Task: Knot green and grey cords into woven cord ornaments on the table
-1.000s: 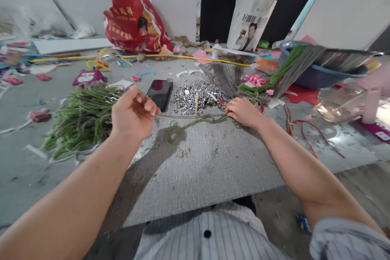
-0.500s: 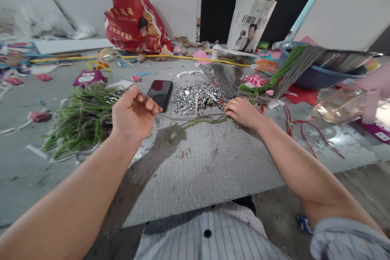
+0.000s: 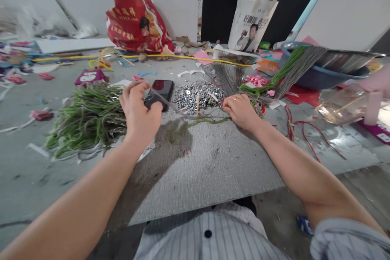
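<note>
My left hand [image 3: 140, 110] hovers palm down beside a black phone [image 3: 161, 90], fingers partly stretched, with a thin grey cord [image 3: 178, 110] caught between thumb and fingers. The cord runs right to my right hand [image 3: 241, 109], which is curled, wears a ring and presses the cord ends down on the silver mat [image 3: 207, 166]. A green cord [image 3: 195, 122] lies alongside it and ends in a loop near my left hand. Just behind lie a pile of small metal washers [image 3: 195, 94] and a short wooden stick [image 3: 197, 104].
A heap of green and grey cords [image 3: 85, 120] lies at the left. A straight bundle [image 3: 283, 73] leans on a blue basin [image 3: 317, 77] holding a metal bowl [image 3: 344, 59]. Red cords [image 3: 301, 132], a clear container [image 3: 344, 105], a red bag [image 3: 137, 22] and a white tote [image 3: 252, 12] surround the mat.
My left hand has turned palm down and moved forward and right toward the phone, drawing the grey cord with it. My right hand has stayed in place on the cord ends.
</note>
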